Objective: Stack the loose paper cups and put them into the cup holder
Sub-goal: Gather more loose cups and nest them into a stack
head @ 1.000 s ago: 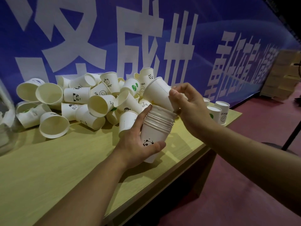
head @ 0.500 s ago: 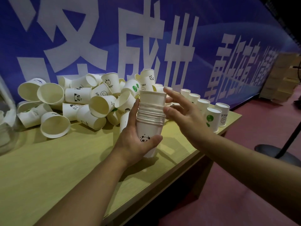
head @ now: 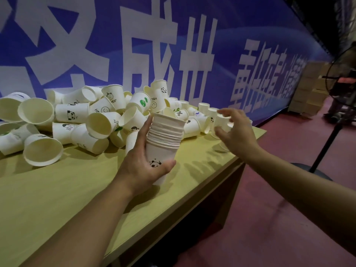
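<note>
My left hand (head: pixel 141 166) grips a stack of several nested white paper cups (head: pixel 163 139) above the yellow-green table (head: pixel 48 199); the bottom cup bears a panda print. My right hand (head: pixel 236 132) is off the stack, fingers spread and empty, reaching to the right over upside-down cups (head: pixel 212 114) near the table's far right corner. A big pile of loose white cups (head: pixel 77 120) lies on its sides behind and left of the stack. No cup holder shows in view.
A blue banner (head: pixel 173 45) with large white characters stands right behind the table. The table's right edge drops to a red floor (head: pixel 279 209). A fan on a black stand (head: pixel 331 132) and stacked cartons (head: pixel 312 89) are at the far right.
My right hand seated the loose cup on the stack, let it go and moved right toward the upside-down cups. The left hand kept its grip and the stack stands upright.
</note>
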A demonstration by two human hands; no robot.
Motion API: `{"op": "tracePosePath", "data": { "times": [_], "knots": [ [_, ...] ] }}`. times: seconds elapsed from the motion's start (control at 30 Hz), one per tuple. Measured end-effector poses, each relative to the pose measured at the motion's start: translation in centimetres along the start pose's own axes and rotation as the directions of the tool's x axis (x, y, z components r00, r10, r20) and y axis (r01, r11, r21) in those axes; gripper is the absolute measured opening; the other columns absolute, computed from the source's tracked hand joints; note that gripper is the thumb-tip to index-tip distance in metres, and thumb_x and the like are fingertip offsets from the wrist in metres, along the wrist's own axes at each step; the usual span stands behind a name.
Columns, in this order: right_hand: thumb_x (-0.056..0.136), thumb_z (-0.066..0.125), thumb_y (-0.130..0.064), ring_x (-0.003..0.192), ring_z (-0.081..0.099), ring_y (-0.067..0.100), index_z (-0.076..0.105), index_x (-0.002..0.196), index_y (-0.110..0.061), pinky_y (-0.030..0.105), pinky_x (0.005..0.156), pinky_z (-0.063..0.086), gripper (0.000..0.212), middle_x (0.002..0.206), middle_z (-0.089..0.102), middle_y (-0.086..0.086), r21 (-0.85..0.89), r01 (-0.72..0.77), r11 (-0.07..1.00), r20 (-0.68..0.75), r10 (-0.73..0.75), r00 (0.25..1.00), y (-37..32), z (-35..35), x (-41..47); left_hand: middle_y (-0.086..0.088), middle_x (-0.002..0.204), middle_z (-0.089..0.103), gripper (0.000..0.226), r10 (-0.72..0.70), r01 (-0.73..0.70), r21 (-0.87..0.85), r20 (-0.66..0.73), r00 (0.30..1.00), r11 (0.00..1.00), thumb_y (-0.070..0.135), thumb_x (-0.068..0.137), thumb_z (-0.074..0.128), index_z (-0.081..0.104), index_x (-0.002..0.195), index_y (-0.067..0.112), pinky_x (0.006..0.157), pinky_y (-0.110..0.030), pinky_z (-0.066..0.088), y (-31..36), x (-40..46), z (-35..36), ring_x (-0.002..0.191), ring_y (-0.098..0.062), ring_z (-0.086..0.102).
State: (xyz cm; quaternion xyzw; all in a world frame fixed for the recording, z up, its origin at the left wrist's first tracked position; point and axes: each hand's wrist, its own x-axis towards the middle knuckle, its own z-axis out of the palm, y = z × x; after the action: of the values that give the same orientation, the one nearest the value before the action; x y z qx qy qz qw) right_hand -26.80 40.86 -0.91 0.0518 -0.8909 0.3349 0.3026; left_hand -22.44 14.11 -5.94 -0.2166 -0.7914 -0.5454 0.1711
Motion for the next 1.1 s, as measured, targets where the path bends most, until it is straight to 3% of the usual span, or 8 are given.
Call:
{"op": "tracePosePath", "data": {
  "times": [0.23, 0.37, 0.47, 0.63, 0.8, 0.9, 1.0, 1.1],
  "knots": [
    [0.085, 0.074, -0.041, 0.133, 0.034, 0.03, 0.053, 0.127, -0.025, 0.048, 0.107, 0.034, 0.05, 0.142, 0.039, 0.006, -0.284, -0.307, 0.909, -0.027, 0.312, 0.95, 6.8, 0.8, 2.1, 0.019, 0.142, 0.044, 0.113, 0.003, -0.004, 0.042, 0.038, 0.999, 0.999, 0.064, 0.056, 0.074, 0.005, 0.145, 0.067, 0.09, -0.029, 0.054, 0.3, -0.2, 0.3, 0.113, 0.002, 0.056],
    [0.087, 0.075, -0.033, 0.112, 0.058, 0.027, 0.052, 0.101, -0.025, 0.038, 0.079, 0.057, 0.028, 0.122, 0.058, 0.006, -0.031, -0.299, 0.954, -0.03, 0.298, 0.954, 7.1, 0.9, 2.1, 0.015, 0.144, 0.044, 0.111, -0.006, 0.004, 0.031, 0.045, 0.999, 0.999, 0.063, 0.056, 0.075, 0.005, 0.143, 0.07, 0.092, -0.039, 0.056, 0.2, -0.2, 0.1, 0.114, -0.006, 0.057],
    [0.086, 0.077, -0.027, 0.098, 0.064, 0.022, 0.046, 0.09, -0.025, 0.02, 0.059, 0.048, 0.031, 0.109, 0.062, 0.002, 0.108, -0.252, 0.962, -0.014, 0.255, 0.967, 5.7, 0.8, 1.3, 0.017, 0.142, 0.045, 0.111, -0.003, 0.001, 0.039, 0.041, 0.999, 0.999, 0.062, 0.057, 0.076, 0.006, 0.142, 0.071, 0.093, -0.037, 0.055, 0.0, -0.1, 0.2, 0.115, -0.005, 0.057],
    [0.082, 0.081, -0.022, 0.095, 0.056, 0.01, 0.038, 0.119, -0.025, 0.011, 0.059, 0.051, 0.057, 0.107, 0.047, -0.011, 0.279, -0.075, 0.957, -0.027, 0.086, 0.996, 1.5, 0.5, -0.5, 0.018, 0.14, 0.047, 0.113, 0.009, -0.013, 0.06, 0.061, 0.998, 0.998, 0.045, 0.066, 0.088, 0.009, 0.143, 0.07, 0.089, -0.027, 0.055, -0.3, -0.2, 0.4, 0.11, 0.003, 0.058],
    [0.083, 0.078, -0.026, 0.112, 0.06, 0.023, 0.051, 0.12, -0.033, 0.035, 0.074, 0.063, 0.047, 0.126, 0.048, 0.001, 0.451, 0.078, 0.889, -0.021, -0.077, 0.997, -2.6, 0.4, -1.1, 0.023, 0.136, 0.05, 0.11, -0.003, -0.007, 0.083, 0.114, 0.993, 0.997, 0.063, 0.057, 0.076, 0.01, 0.146, 0.067, 0.083, -0.026, 0.057, 0.0, -0.1, 0.2, 0.107, 0.003, 0.059],
    [0.084, 0.077, -0.027, 0.116, 0.057, 0.024, 0.051, 0.113, -0.035, 0.032, 0.076, 0.062, 0.04, 0.127, 0.045, 0.0, 0.449, 0.176, 0.876, -0.033, -0.181, 0.983, -4.8, 0.6, -1.4, 0.034, 0.13, 0.043, 0.109, -0.006, -0.013, 0.109, 0.17, 0.985, 0.994, 0.059, 0.061, 0.079, 0.008, 0.143, 0.071, 0.077, -0.018, 0.052, 0.1, -0.3, 0.3, 0.104, 0.008, 0.056],
    [0.087, 0.071, -0.039, 0.114, 0.058, 0.023, 0.054, 0.095, -0.035, 0.034, 0.078, 0.06, 0.019, 0.121, 0.052, -0.001, 0.517, 0.139, 0.844, 0.018, -0.173, 0.985, -6.7, 1.2, -1.9, 0.028, 0.133, 0.045, 0.107, 0.001, -0.024, 0.134, 0.172, 0.985, 0.991, 0.059, 0.065, 0.077, 0.005, 0.144, 0.07, 0.081, -0.026, 0.055, 0.2, -0.2, 0.4, 0.107, 0.003, 0.055],
    [0.089, 0.067, -0.044, 0.104, 0.064, 0.026, 0.054, 0.095, -0.022, 0.047, 0.081, 0.06, 0.026, 0.109, 0.061, 0.005, 0.57, 0.047, 0.82, 0.06, -0.099, 0.993, -7.4, 1.8, -2.0, 0.019, 0.138, 0.048, 0.109, -0.001, -0.019, 0.143, 0.137, 0.991, 0.989, 0.06, 0.065, 0.077, 0.005, 0.146, 0.067, 0.089, -0.038, 0.057, 0.0, -0.2, 0.1, 0.11, -0.002, 0.057]
  ]
}}
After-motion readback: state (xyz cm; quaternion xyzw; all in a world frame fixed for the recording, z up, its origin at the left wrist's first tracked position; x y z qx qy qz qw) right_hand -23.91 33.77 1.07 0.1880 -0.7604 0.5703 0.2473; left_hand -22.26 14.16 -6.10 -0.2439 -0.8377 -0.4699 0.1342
